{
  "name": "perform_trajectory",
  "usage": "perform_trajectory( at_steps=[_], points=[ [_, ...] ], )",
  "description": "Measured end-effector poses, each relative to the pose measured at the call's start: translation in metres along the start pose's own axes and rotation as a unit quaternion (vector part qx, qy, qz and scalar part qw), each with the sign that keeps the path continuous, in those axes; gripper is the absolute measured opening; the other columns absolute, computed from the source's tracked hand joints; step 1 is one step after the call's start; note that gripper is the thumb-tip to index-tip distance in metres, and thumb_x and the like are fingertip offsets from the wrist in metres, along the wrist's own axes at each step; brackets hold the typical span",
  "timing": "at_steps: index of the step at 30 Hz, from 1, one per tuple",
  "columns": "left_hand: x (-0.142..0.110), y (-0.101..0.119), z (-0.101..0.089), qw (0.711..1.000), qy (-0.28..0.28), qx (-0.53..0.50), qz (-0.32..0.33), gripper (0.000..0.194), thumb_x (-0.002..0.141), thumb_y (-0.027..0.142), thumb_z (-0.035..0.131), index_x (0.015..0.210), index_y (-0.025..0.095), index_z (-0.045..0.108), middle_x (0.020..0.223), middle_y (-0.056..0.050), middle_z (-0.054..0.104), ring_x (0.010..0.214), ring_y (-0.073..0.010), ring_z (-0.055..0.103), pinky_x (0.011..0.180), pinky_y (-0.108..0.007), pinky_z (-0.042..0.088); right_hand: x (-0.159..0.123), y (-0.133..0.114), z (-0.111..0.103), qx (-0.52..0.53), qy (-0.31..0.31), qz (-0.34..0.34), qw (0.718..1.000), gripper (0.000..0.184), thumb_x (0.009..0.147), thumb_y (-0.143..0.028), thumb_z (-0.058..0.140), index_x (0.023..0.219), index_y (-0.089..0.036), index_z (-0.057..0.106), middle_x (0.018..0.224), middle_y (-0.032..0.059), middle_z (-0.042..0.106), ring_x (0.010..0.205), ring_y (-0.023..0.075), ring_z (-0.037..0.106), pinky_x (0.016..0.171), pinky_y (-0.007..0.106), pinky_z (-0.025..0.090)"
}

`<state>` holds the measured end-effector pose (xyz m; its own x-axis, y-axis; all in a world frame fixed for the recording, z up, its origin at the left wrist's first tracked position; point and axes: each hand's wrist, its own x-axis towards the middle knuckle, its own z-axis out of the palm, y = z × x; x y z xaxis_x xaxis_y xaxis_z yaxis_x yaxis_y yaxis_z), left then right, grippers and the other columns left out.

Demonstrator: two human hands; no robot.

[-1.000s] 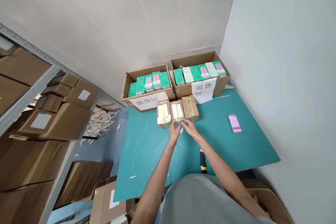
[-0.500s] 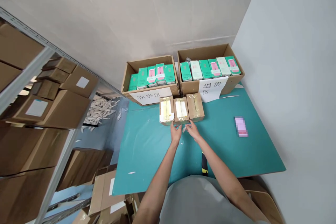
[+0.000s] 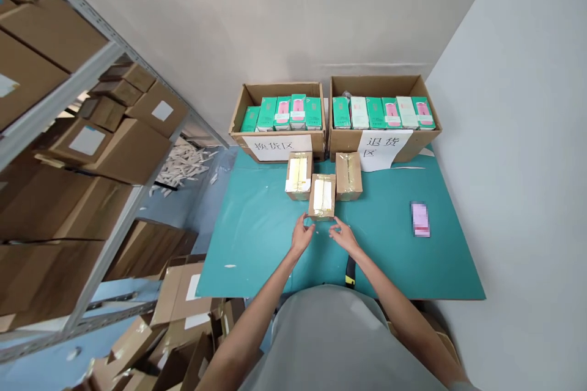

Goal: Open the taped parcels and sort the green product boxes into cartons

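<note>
Three small taped cardboard boxes stand on the teal table (image 3: 257, 238). The middle box (image 3: 322, 196) sits nearer to me than the left box (image 3: 299, 175) and the right box (image 3: 348, 175). My left hand (image 3: 301, 236) and my right hand (image 3: 343, 236) hover just in front of the middle box, a little apart from it. Both hands have their fingers loosely curled and apart, and nothing is in them.
Two open cartons (image 3: 279, 137) (image 3: 413, 140) with paper labels hold green and pink packs at the table's far edge. A pink phone (image 3: 420, 219) lies at the right. A black and yellow tool (image 3: 350, 271) lies by my right wrist. Shelves of cartons (image 3: 82, 159) stand at the left.
The middle box has come out of the row toward me. Both hands have drawn back from it and spread apart.
</note>
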<state>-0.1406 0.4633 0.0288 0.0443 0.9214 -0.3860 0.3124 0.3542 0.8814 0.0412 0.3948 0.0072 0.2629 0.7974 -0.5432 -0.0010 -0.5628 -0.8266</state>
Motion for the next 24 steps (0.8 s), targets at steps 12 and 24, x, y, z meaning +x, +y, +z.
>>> perform_trajectory(
  at_steps=[12, 24],
  points=[
    [-0.107, -0.072, -0.027, 0.988, 0.064, -0.066, -0.126, 0.065, 0.075, 0.028, 0.089, 0.137, 0.021, 0.071, 0.15, -0.02, 0.074, 0.12, -0.0377, 0.079, 0.11, -0.051, 0.06, 0.019, 0.004, -0.027, -0.039, 0.035, -0.057, 0.997, 0.087, 0.08, -0.032, 0.083, 0.164, -0.023, 0.062, 0.156, 0.0166, 0.07, 0.104, 0.0267, 0.079, 0.11, 0.052, 0.062],
    [-0.123, -0.103, -0.046, 0.973, 0.09, -0.142, -0.161, 0.054, 0.068, 0.018, 0.096, 0.117, 0.018, 0.073, 0.129, -0.018, 0.081, 0.112, -0.0343, 0.08, 0.103, -0.05, 0.064, 0.0, 0.025, 0.002, -0.075, -0.051, -0.084, 0.992, 0.056, 0.076, -0.025, 0.077, 0.132, -0.026, 0.077, 0.144, 0.0084, 0.079, 0.106, 0.0243, 0.078, 0.111, 0.047, 0.06]
  ],
)
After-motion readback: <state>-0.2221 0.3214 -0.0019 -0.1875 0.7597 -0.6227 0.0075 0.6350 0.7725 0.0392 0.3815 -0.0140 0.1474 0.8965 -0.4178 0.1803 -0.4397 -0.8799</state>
